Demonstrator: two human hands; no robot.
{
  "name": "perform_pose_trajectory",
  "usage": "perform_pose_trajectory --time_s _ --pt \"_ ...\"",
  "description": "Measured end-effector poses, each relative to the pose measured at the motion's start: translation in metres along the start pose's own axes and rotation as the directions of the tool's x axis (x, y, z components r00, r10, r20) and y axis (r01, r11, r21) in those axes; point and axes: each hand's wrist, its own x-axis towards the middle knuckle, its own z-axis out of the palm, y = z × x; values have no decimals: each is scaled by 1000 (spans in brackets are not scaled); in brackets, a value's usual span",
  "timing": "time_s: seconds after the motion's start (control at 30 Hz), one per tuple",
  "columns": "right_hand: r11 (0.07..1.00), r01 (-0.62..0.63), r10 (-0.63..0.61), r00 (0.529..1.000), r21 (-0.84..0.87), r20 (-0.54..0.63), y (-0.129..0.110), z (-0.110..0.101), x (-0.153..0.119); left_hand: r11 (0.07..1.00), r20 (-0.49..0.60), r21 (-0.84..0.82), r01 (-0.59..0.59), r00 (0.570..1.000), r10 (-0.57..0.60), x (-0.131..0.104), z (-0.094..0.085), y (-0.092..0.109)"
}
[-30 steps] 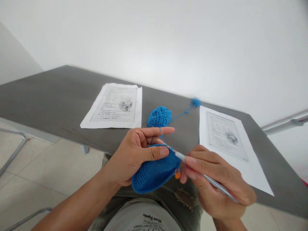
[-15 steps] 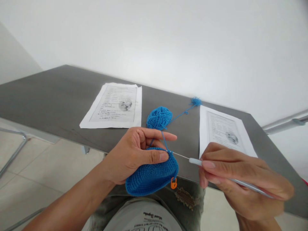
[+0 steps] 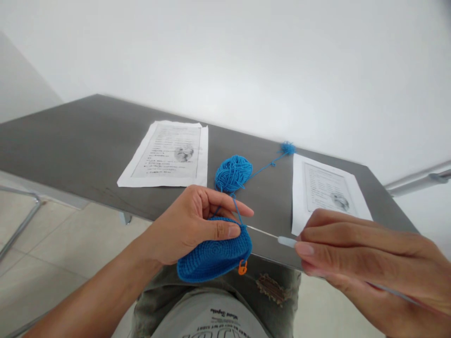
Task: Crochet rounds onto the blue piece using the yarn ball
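Observation:
My left hand [image 3: 197, 225] pinches the top edge of a blue crochet piece [image 3: 216, 258] between thumb and fingers. A strand of blue yarn runs over its outstretched index finger down to the work. An orange stitch marker [image 3: 243, 267] dangles from the piece's right corner. My right hand [image 3: 366, 263] is closed around a crochet hook [image 3: 287, 241] with a pale grip. The hook's thin metal shaft points left, and its tip meets the stitches beside my left thumb. Behind my left hand lies a ball of blue yarn [image 3: 233, 172].
On the dark grey table [image 3: 70, 141], a printed sheet [image 3: 165, 155] lies left of the yarn and a second printed sheet [image 3: 326, 190] lies right. A small yarn tangle [image 3: 288, 148] sits near the white wall [image 3: 225, 61]. A metal chair frame [image 3: 31, 211] stands at the left.
My left hand and the crochet piece have shifted slightly left. My right hand has turned a little and sits further right at the wrist, the hook still at the stitches.

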Motion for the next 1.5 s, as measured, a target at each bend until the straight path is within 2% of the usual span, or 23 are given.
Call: perform_pose_trajectory --time_s 0.13,0.27,0.33,0.43,0.47,0.53,0.57,0.7,0.93,1.0,1.07,1.23,1.5 --pt "986 -74 90 990 146 -106 0 9 2 1000 12 15 -11 1000 11 0 1 0" --pt "904 -143 268 924 402 -273 4 28 -3 1000 21 21 -17 1000 17 -2 2 0" --pt "785 -171 410 865 596 -291 7 39 -5 1000 16 10 -22 1000 22 -3 2 1" --pt "488 -176 643 735 855 -216 10 58 -2 999 -28 18 -45 999 45 -3 4 2" --pt "398 -155 699 689 904 -189 11 66 0 998 -52 28 -59 997 61 -2 5 1" --pt "273 -103 771 618 956 -154 10 82 7 995 -102 42 -85 991 89 -1 9 -2" --pt "266 -65 794 581 962 -180 8 90 11 995 -115 37 -93 989 96 -1 12 -4" --pt "391 12 774 538 921 -335 1 112 23 993 -149 -57 -102 984 93 -2 22 -11" --pt "492 25 765 464 870 -446 -4 115 26 950 -177 -305 -70 984 15 -6 32 -12" --pt "511 27 755 464 859 -464 -4 113 26 943 -192 -325 -74 981 11 -7 33 -12" --pt "513 21 744 487 858 -457 -4 112 24 950 -202 -299 -88 979 28 -7 33 -12" --pt "522 -22 699 584 853 -412 -1 103 16 963 -177 -263 -59 984 12 -10 31 -11" --pt "625 -44 548 736 780 -398 7 83 6 955 -140 -296 -32 990 -10 -13 33 -2"
